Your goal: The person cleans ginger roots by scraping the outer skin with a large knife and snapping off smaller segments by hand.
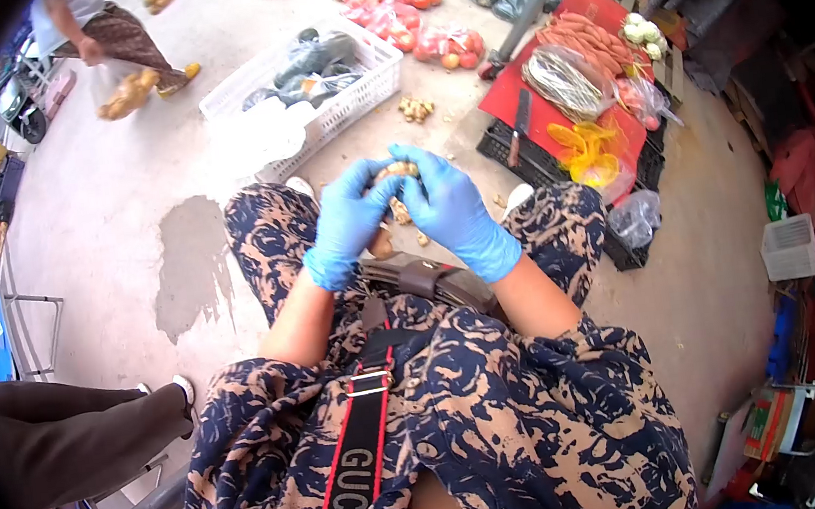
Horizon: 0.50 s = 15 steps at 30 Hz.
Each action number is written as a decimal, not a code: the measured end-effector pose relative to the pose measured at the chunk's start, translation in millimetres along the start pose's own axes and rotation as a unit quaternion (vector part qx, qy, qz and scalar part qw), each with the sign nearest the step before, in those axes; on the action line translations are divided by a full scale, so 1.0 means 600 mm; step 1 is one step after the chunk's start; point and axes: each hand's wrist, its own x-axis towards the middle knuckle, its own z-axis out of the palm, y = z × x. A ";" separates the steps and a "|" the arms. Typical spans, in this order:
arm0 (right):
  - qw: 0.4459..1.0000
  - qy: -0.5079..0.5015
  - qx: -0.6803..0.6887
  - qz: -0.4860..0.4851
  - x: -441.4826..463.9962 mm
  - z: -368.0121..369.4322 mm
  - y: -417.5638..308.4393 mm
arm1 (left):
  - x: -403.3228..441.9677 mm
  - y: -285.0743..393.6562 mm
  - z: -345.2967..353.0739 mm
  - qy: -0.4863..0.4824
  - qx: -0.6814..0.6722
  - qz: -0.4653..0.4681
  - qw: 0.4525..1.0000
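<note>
Both of my hands wear blue gloves and meet over my lap. Between them is a small yellowish-brown piece of ginger root. My left hand curls round it from the left, while my right hand closes on it from the right. Fingers cover most of the root. Just beneath my hands, another ginger piece shows on the ground between my legs. Farther forward lies a knobbly ginger root beside a white plastic crate.
The white crate holds dark bags. Bags of red produce lie behind it. At right, a red board bears a knife, tied strands and a yellow bag. One person walks with a bag; another's legs are at left.
</note>
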 end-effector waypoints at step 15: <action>0.996 -0.007 -0.003 0.087 -0.014 0.034 0.022 | 0.001 -0.014 0.000 -0.062 -0.050 -0.035 0.996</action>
